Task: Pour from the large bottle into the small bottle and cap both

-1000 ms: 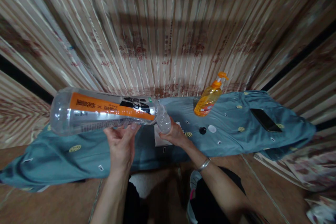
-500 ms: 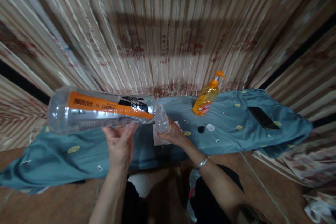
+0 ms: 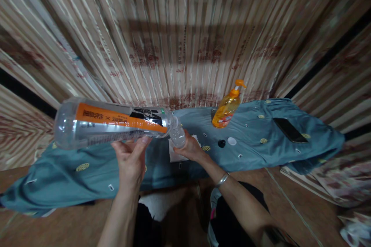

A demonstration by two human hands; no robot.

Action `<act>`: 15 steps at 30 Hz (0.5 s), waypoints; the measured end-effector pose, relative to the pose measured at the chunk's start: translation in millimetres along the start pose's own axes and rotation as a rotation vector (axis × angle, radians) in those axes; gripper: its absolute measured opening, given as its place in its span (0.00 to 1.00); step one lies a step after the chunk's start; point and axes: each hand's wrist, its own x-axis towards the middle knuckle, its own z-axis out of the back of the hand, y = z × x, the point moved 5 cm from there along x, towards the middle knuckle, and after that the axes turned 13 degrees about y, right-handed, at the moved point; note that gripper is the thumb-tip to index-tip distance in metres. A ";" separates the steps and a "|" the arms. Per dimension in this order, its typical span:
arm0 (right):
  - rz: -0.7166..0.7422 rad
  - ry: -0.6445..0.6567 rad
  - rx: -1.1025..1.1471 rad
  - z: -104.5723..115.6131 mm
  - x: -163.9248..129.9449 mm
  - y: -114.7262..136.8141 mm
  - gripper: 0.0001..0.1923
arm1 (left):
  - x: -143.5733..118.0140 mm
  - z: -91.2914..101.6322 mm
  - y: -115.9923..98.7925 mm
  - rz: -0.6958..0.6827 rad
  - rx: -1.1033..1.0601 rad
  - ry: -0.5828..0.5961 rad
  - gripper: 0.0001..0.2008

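Big bottle w/ orange label lay near-horizontal above the blue cloth, its mouth at the small clear bottle; both looked nearly empty, so pouring seemed about done, w/ two caps still off. Left hand cupped the big bottle's underside, fingers half-curled. Right hand was wrapped round the small bottle, centre of the cloth.

Left hand tipping big bottle (orange label), small bottle
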 end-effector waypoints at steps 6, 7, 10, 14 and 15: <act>-0.010 0.008 0.027 -0.3 -0.1 0.7 0.33 | 0.3 0.7 -0.6 0.003 0.017 -0.012 0.32; -0.008 0.009 0.029 -0.4 0.0 0.7 0.33 | 0.5 0.4 -0.7 0.003 0.016 -0.011 0.32; -0.003 0.013 0.024 -0.6 0.5 0.1 0.33 | 1.3 -0.7 -1.1 0.000 0.013 -0.009 0.35; -0.011 0.016 0.029 -0.9 0.9 -1.8 0.34 | 1.9 -1.2 -2.1 -0.001 0.034 -0.007 0.35; -0.013 0.016 0.033 -0.9 0.8 -2.1 0.34 | 1.9 -1.2 -2.2 -0.001 0.037 -0.006 0.35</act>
